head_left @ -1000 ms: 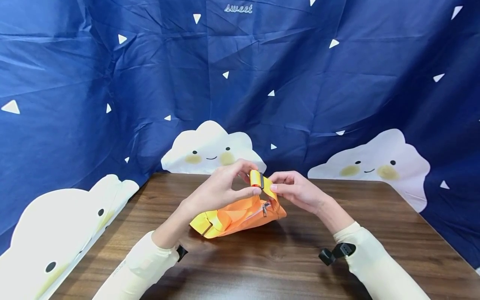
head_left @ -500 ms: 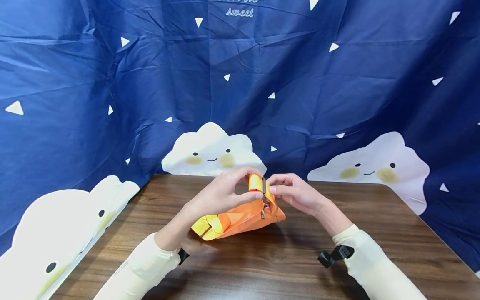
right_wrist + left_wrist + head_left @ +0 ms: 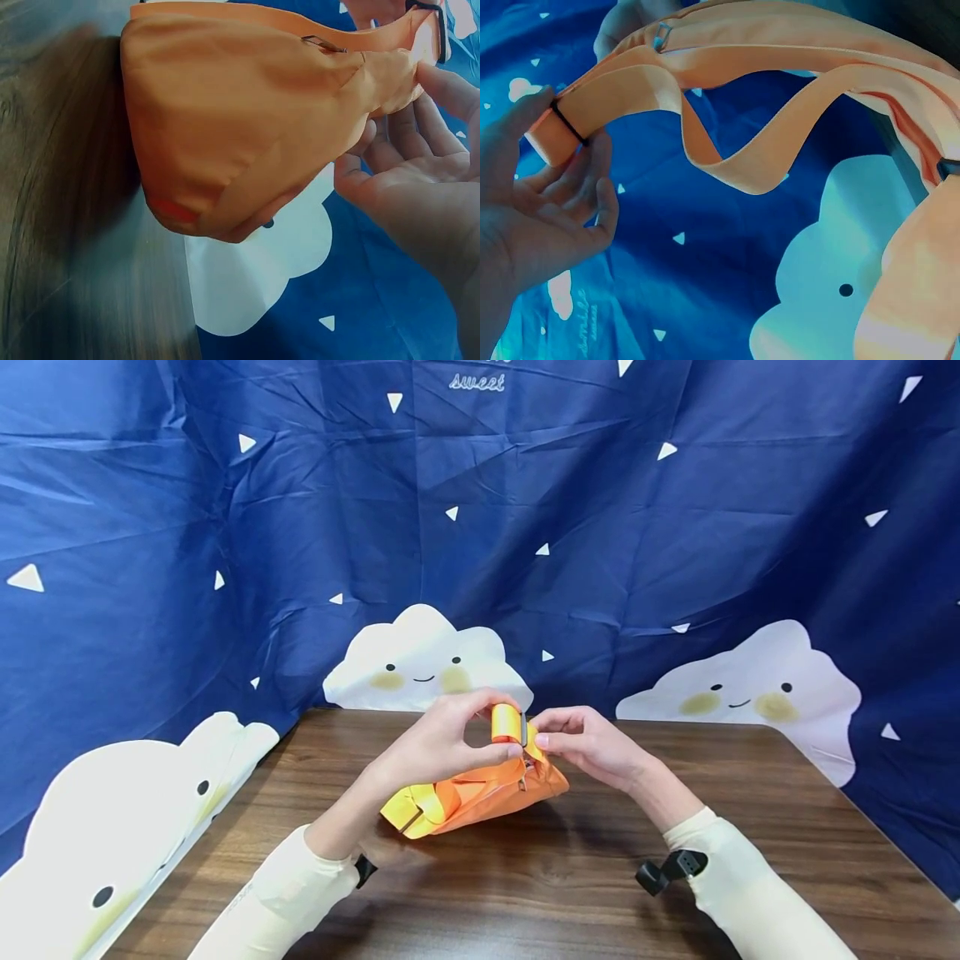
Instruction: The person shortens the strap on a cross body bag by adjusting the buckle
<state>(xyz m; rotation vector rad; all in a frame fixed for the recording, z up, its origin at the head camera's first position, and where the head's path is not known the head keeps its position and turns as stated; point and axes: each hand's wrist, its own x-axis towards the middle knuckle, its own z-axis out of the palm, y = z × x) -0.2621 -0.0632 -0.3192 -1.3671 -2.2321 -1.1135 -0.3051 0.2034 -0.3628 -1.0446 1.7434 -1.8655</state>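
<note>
An orange waist bag (image 3: 498, 802) with a yellow-orange webbing strap (image 3: 506, 723) is near the far side of the table, its right end tilted up. My left hand (image 3: 438, 739) pinches the strap at its black slider buckle (image 3: 524, 729), thumb below and fingers above. In the left wrist view the slider (image 3: 570, 124) crosses the folded strap, and a slack loop of strap (image 3: 754, 174) hangs beyond. My right hand (image 3: 592, 745) pinches the strap where it joins the bag's end, close to the slider. The right wrist view shows the bag body (image 3: 232, 112) and its zipper pull (image 3: 324, 43).
The brown wood-grain table (image 3: 525, 893) extends around the bag. A blue curtain (image 3: 480, 543) with white clouds and triangles hangs behind it and along the left side. A black wrist camera (image 3: 663, 872) sits on the right sleeve.
Both hands have sunk slightly, and the strap and slider have shifted a little down. The slider stands more upright, and the folded strap beside it looks rounder. Both hands keep their grip.
</note>
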